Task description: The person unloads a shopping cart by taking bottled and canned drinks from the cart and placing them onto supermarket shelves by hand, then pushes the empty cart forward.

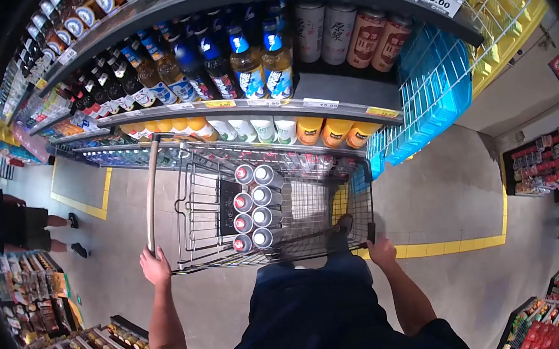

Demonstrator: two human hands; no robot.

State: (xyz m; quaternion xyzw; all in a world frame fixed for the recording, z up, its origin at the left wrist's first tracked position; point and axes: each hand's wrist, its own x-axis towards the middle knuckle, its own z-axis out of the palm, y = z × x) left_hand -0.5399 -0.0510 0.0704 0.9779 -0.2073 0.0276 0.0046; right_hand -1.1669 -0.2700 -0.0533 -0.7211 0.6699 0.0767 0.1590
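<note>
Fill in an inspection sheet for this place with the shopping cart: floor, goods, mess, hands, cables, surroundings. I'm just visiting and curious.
Surface: grey floor with yellow lines.
Job's things: wire shopping cart holding eight upright round containers, four with red on top, four with white; contents cannot be told.
Clutter: bottles packed closely along the shelf beside the cart.
Hands: left hand at the near end of the cart's handle; right hand at the cart's opposite near corner; how firmly either grips is unclear.
Cables: nothing seen.
Surroundings: a person in dark clothes on the left; racks of packaged goods on the right.
</note>
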